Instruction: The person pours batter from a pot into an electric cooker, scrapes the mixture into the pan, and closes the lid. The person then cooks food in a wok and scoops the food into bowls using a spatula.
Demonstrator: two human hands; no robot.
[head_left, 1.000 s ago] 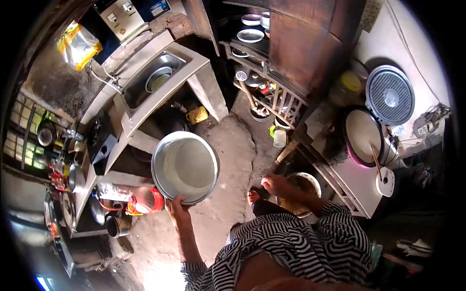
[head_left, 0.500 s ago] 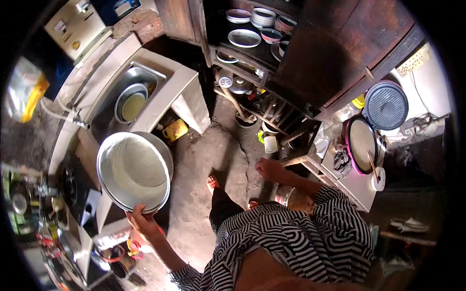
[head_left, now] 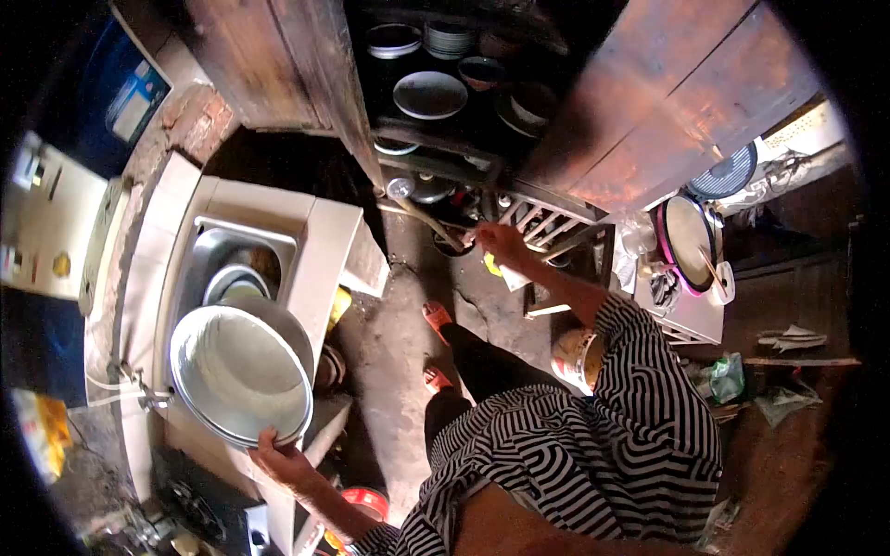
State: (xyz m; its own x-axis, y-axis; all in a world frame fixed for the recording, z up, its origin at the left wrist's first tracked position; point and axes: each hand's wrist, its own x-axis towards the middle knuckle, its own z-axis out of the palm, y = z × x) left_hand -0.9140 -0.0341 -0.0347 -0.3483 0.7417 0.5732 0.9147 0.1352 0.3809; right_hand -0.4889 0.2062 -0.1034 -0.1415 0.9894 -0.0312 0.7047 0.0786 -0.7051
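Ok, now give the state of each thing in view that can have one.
Pot, tilted, held at its rim
Left hand, gripping the pot
Right hand, off the pot, grip unclear
Cupboard, open
Plates, on the cupboard shelf
Sink, holding a bowl
Tap, on or off unclear
Pan, uncovered

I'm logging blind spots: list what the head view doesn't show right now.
All in the head view:
Metal pot: underside, hidden by its own walls.
Basin in the sink: one side, hidden behind the pot.
Right hand: palm and anything in it, hidden by its back.
Plastic bag: outer part, cut off by the dark border.
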